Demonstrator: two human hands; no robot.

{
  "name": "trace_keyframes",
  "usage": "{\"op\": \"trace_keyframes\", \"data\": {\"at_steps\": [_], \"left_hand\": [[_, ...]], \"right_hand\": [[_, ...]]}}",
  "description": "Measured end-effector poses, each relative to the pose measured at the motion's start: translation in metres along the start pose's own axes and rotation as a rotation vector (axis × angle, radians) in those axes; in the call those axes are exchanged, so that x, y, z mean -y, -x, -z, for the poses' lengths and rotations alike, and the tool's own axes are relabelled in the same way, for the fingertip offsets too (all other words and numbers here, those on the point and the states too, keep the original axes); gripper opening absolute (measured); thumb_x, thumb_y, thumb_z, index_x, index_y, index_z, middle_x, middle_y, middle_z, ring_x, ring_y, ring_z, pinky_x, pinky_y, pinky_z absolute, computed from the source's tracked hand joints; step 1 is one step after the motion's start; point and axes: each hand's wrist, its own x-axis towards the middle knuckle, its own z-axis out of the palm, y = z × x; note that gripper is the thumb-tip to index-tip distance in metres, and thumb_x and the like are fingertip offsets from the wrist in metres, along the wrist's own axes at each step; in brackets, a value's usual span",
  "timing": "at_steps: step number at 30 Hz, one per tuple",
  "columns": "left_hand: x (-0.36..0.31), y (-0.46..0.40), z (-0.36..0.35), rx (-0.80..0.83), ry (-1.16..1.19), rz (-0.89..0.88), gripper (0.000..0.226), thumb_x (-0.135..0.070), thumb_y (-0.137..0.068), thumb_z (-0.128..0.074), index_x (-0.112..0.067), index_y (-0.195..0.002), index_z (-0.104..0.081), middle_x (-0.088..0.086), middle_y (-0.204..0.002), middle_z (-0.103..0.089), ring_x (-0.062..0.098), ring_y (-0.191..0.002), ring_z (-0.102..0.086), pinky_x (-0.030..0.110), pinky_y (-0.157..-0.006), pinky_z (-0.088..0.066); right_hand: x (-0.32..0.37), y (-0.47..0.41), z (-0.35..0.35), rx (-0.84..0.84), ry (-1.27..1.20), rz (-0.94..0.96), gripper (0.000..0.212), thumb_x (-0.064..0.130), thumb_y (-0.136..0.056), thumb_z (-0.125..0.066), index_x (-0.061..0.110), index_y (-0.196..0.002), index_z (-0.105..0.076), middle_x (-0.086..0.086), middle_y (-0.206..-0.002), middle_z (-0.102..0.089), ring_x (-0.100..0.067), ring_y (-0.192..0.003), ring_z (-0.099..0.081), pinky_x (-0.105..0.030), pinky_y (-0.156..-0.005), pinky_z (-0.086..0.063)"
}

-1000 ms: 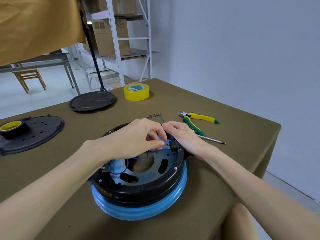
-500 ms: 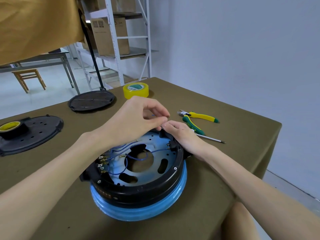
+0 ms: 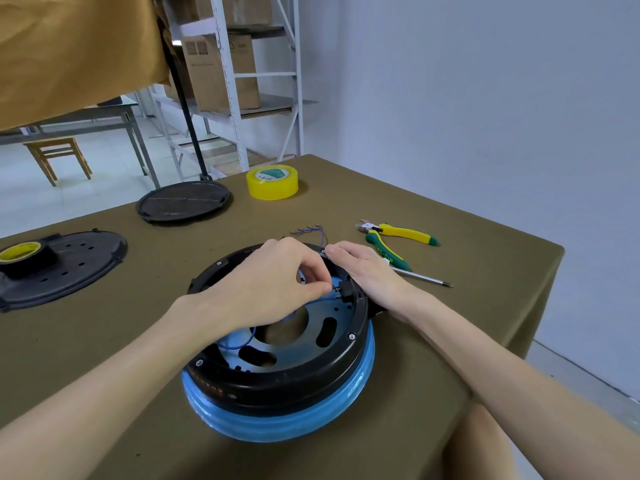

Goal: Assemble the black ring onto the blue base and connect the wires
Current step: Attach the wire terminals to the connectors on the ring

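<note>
The black ring [image 3: 277,368] lies flat on the blue base [image 3: 284,420]. The left hand [image 3: 270,289] pinches a blue wire [image 3: 242,342] end pointing right toward a black connector [image 3: 346,292]; the right hand [image 3: 367,271] rests on the ring's rim, fingers relaxed.

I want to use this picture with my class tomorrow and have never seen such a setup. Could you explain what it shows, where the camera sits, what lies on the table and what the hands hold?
There is no machine here: a person works with bare hands, and the camera is worn on their head, looking down. In front of them a black ring sits on a round blue base on an olive-covered table. The left hand pinches the end of a thin blue wire at a small black connector inside the ring. The right hand rests on the ring's far rim, steadying it. Also on the table: green and yellow pliers, a screwdriver, a roll of yellow tape, loose wires, two black round covers, and a smaller tape roll on the left one.
</note>
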Motion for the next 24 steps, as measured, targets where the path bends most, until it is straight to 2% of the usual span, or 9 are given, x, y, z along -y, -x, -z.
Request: {"op": "trace_keyframes", "data": {"at_steps": [2,7,12,17,21,24], "left_hand": [[-0.002,0.002,-0.001,-0.004,-0.002,-0.016,0.014,-0.031,-0.095,-0.073,-0.036,-0.083,-0.077,-0.035,-0.061,-0.062,-0.004,-0.05,-0.058,0.006,-0.055,-0.041],[-0.002,0.004,-0.005,-0.034,-0.046,-0.01,0.009,-0.035,-0.095,-0.07,-0.041,-0.091,-0.077,-0.043,-0.075,-0.061,-0.009,-0.074,-0.06,0.013,-0.062,-0.04],[0.0,0.004,-0.009,-0.061,-0.058,0.004,0.01,-0.036,-0.094,-0.07,-0.042,-0.089,-0.076,-0.039,-0.084,-0.064,-0.008,-0.077,-0.061,0.018,-0.066,-0.045],[0.002,0.007,-0.012,-0.099,-0.051,0.012,0.011,-0.035,-0.091,-0.07,-0.042,-0.083,-0.074,-0.035,-0.084,-0.066,-0.005,-0.08,-0.061,0.021,-0.068,-0.05],[-0.001,0.008,-0.014,-0.117,-0.043,0.006,0.012,-0.034,-0.091,-0.071,-0.04,-0.083,-0.075,-0.031,-0.084,-0.067,-0.004,-0.078,-0.061,0.02,-0.067,-0.046],[-0.002,0.009,-0.016,-0.132,-0.031,0.008,0.012,-0.032,-0.091,-0.072,-0.038,-0.082,-0.075,-0.027,-0.081,-0.067,-0.003,-0.073,-0.06,0.021,-0.067,-0.046]], "right_hand": [[0.0,0.0,0.0,-0.002,0.0,-0.007,0.04,0.037,-0.109,-0.047,0.006,-0.112,-0.071,-0.022,-0.117,-0.068,-0.026,-0.103,-0.063,-0.049,-0.105,-0.044],[-0.001,0.0,0.0,0.001,0.007,-0.012,0.039,0.039,-0.109,-0.047,0.009,-0.113,-0.071,-0.018,-0.117,-0.07,-0.029,-0.114,-0.064,-0.049,-0.107,-0.044],[-0.001,0.0,0.0,-0.001,0.008,0.003,0.039,0.039,-0.109,-0.047,0.008,-0.11,-0.071,-0.011,-0.104,-0.07,-0.014,-0.096,-0.059,-0.04,-0.098,-0.046],[-0.001,-0.001,0.0,-0.016,0.023,0.014,0.042,0.038,-0.109,-0.047,0.002,-0.11,-0.069,-0.009,-0.098,-0.063,-0.015,-0.094,-0.054,-0.045,-0.097,-0.045],[-0.003,-0.002,0.0,-0.01,0.021,0.011,0.042,0.039,-0.108,-0.047,0.003,-0.109,-0.069,-0.008,-0.097,-0.061,-0.016,-0.093,-0.054,-0.047,-0.096,-0.045],[-0.004,-0.002,0.0,-0.009,0.015,0.013,0.041,0.041,-0.108,-0.047,0.006,-0.108,-0.07,-0.006,-0.096,-0.062,-0.015,-0.092,-0.055,-0.039,-0.089,-0.043]]}}
